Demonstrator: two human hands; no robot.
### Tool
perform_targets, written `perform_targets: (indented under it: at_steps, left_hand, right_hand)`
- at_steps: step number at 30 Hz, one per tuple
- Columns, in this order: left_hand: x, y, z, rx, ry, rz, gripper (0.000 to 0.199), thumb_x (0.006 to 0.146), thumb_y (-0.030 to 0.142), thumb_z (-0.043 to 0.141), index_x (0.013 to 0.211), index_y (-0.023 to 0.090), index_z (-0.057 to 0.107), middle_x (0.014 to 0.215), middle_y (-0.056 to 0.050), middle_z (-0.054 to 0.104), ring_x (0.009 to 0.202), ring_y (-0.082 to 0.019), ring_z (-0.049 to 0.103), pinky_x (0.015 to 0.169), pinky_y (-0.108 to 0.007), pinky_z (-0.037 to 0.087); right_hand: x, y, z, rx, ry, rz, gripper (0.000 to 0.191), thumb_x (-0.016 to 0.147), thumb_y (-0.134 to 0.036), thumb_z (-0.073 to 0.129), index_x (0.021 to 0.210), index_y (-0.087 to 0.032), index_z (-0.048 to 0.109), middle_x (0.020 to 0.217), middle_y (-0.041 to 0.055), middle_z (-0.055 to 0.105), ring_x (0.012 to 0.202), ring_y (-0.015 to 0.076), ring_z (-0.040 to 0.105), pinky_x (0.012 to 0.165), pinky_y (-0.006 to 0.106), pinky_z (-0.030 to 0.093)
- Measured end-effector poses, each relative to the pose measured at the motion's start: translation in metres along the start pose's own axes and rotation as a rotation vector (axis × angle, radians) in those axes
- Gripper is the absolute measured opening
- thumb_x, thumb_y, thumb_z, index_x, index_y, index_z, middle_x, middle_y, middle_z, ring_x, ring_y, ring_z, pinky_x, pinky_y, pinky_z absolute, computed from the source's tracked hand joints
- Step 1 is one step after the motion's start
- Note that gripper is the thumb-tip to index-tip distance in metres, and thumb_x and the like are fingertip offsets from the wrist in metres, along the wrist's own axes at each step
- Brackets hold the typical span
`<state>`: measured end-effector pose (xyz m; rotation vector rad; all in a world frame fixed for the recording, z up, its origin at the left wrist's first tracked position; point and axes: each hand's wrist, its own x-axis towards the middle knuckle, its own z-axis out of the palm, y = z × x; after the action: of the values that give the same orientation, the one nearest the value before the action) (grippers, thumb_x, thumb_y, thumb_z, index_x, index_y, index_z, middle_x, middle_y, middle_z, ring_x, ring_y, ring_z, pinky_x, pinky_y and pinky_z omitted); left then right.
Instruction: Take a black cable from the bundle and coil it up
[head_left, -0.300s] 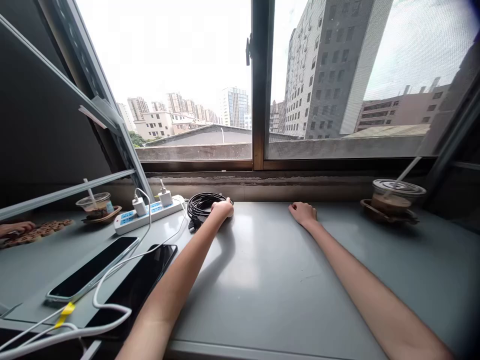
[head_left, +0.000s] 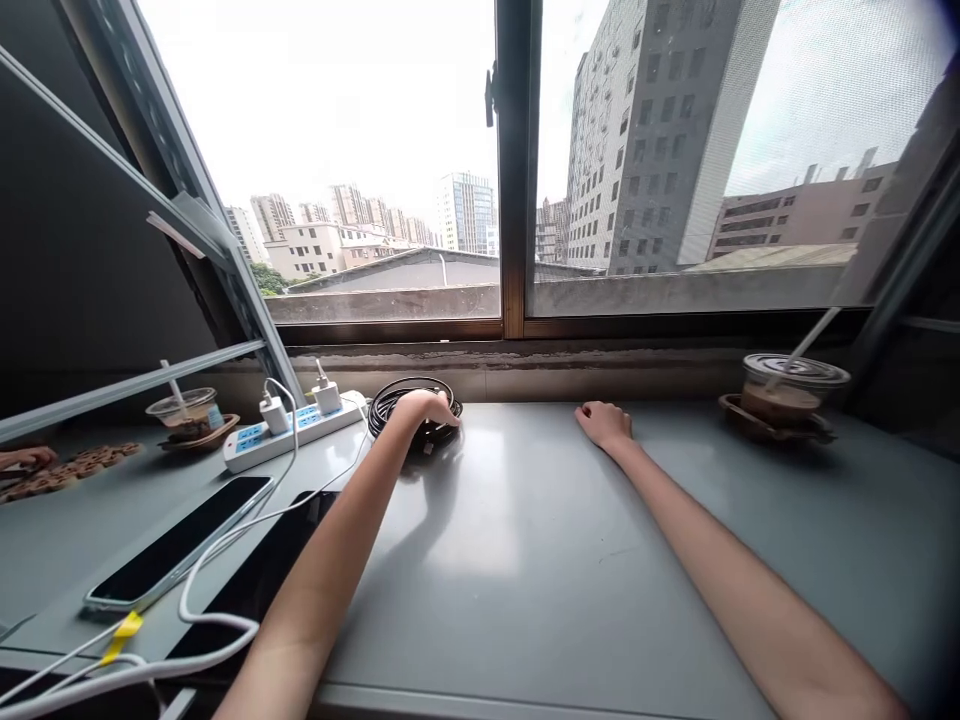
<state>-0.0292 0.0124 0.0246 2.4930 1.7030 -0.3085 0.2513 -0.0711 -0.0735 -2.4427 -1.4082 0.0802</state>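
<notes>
Here, at the surface's (head_left: 525, 560) far edge, our left hand (head_left: 424, 408) closes on the coiled black cable (head_left: 390, 400), not yet lifted; our right hand (head_left: 604, 422) rests loosely curled and empty nearby.

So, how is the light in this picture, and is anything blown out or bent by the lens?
Head view: daylight comes through the window, and the sky at upper left is blown out white. The grey table shows a soft glare patch, and the left arm casts a shadow beside the black cable coil under the left hand. Straight frames lean and curve toward the edges, and the corners darken.
</notes>
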Motion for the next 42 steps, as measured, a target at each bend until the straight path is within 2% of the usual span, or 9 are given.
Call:
perform_targets:
  at_steps: [5, 11, 15, 18, 24, 31, 34, 38, 42]
  left_hand:
    - [-0.009, -0.006, -0.011, -0.042, -0.138, -0.057, 0.071, 0.069, 0.047, 0.061, 0.131, 0.020, 0.040, 0.110, -0.015, 0.063, 0.076, -0.023, 0.065, 0.066, -0.033, 0.050]
    - [-0.010, -0.007, -0.013, -0.072, -0.128, -0.075, 0.090, 0.061, 0.036, 0.065, 0.138, 0.016, 0.023, 0.106, -0.016, 0.063, 0.080, -0.025, 0.064, 0.064, -0.031, 0.049]
    - [-0.008, -0.019, -0.017, -0.094, -0.063, -0.057, 0.087, 0.062, 0.041, 0.062, 0.135, 0.014, 0.024, 0.112, -0.017, 0.059, 0.088, -0.025, 0.061, 0.061, -0.026, 0.047]
    - [-0.004, -0.026, -0.018, -0.091, 0.014, -0.027, 0.074, 0.063, 0.043, 0.060, 0.127, 0.015, 0.035, 0.118, -0.016, 0.056, 0.093, -0.024, 0.059, 0.059, -0.023, 0.046]
    - [-0.001, -0.019, -0.014, -0.078, 0.030, 0.003, 0.040, 0.060, 0.031, 0.063, 0.097, 0.017, 0.055, 0.097, -0.009, 0.066, 0.074, -0.019, 0.063, 0.055, -0.023, 0.045]
    - [-0.015, -0.006, -0.027, -0.098, 0.183, -0.096, 0.020, 0.070, 0.030, 0.054, 0.085, 0.019, 0.063, 0.088, -0.006, 0.069, 0.069, -0.018, 0.065, 0.076, -0.031, 0.046]
    - [-0.014, -0.008, -0.028, -0.142, 0.235, -0.146, 0.034, 0.080, 0.044, 0.045, 0.088, 0.018, 0.065, 0.097, -0.009, 0.068, 0.078, -0.022, 0.066, 0.085, -0.037, 0.044]
    - [-0.006, -0.022, -0.024, -0.214, 0.359, -0.267, 0.062, 0.090, 0.053, 0.017, 0.096, 0.017, 0.066, 0.116, -0.016, 0.062, 0.109, -0.030, 0.057, 0.092, -0.041, 0.040]
    - [0.000, -0.050, -0.015, -0.226, 0.402, -0.420, 0.048, 0.088, 0.047, 0.036, 0.110, 0.011, 0.060, 0.128, -0.024, 0.051, 0.123, -0.036, 0.045, 0.091, -0.043, 0.040]
  right_hand:
    - [0.001, 0.000, 0.000, 0.001, 0.000, 0.004, 0.034, 0.095, -0.041, 0.044, 0.093, -0.012, 0.061, 0.089, 0.0050, 0.059, 0.088, 0.0134, 0.055, 0.087, 0.034, 0.044]
    - [0.000, 0.000, 0.000, -0.004, 0.001, 0.002, 0.035, 0.095, -0.042, 0.044, 0.093, -0.012, 0.061, 0.089, 0.0050, 0.059, 0.088, 0.0133, 0.056, 0.087, 0.034, 0.044]
    - [-0.001, 0.000, 0.000, -0.009, 0.001, -0.003, 0.035, 0.095, -0.042, 0.044, 0.092, -0.011, 0.061, 0.088, 0.0047, 0.059, 0.086, 0.0127, 0.056, 0.085, 0.033, 0.045]
    - [-0.001, -0.001, -0.001, -0.011, 0.003, -0.005, 0.035, 0.095, -0.042, 0.044, 0.091, -0.011, 0.061, 0.088, 0.0046, 0.059, 0.085, 0.0125, 0.056, 0.085, 0.033, 0.045]
    - [-0.002, -0.001, -0.001, -0.013, 0.001, -0.002, 0.035, 0.095, -0.042, 0.044, 0.091, -0.011, 0.061, 0.088, 0.0046, 0.059, 0.085, 0.0123, 0.056, 0.085, 0.033, 0.045]
    - [0.000, 0.000, 0.000, -0.007, -0.002, -0.002, 0.035, 0.095, -0.042, 0.044, 0.091, -0.011, 0.060, 0.087, 0.0044, 0.059, 0.084, 0.0123, 0.056, 0.085, 0.033, 0.045]
    - [0.000, 0.000, 0.000, -0.002, -0.003, 0.000, 0.035, 0.095, -0.042, 0.044, 0.092, -0.012, 0.060, 0.088, 0.0045, 0.059, 0.085, 0.0125, 0.055, 0.084, 0.032, 0.044]
    - [0.001, 0.001, 0.001, -0.006, 0.001, 0.002, 0.036, 0.095, -0.043, 0.043, 0.091, -0.012, 0.060, 0.087, 0.0047, 0.058, 0.084, 0.0126, 0.055, 0.084, 0.032, 0.044]
    - [0.001, 0.001, 0.002, -0.007, 0.006, -0.003, 0.036, 0.095, -0.043, 0.043, 0.090, -0.012, 0.060, 0.087, 0.0047, 0.059, 0.085, 0.0128, 0.055, 0.085, 0.032, 0.044]
